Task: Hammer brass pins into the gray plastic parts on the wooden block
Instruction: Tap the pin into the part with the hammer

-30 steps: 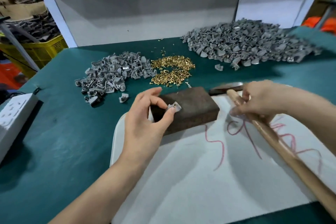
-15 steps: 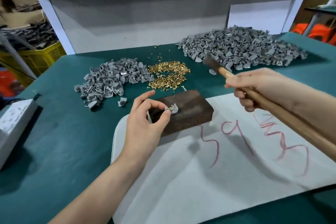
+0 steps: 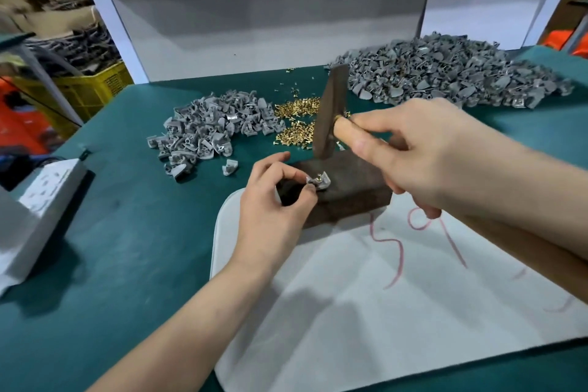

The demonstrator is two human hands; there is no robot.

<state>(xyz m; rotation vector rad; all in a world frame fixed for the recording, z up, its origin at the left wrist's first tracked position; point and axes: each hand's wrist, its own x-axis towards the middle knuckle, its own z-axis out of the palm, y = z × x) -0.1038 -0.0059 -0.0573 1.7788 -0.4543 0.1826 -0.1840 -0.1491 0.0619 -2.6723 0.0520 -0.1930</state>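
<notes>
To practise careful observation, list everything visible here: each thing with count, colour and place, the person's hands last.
white sheet: one, red marks, near side
wooden block: one, dark brown, sheet's far edge
gray plastic part: one, gray, on block, brass pin in it
hammer: one, dark head, wooden handle, above block
loose brass pins: one heap, gold, behind block
small parts pile: one, gray, left of pins
large parts pile: one, gray, far right
table: one, green
power strip: one, white, left edge
crate: one, yellow, beyond table
left hand: pinches plastic part
right hand: grips hammer handle
</notes>
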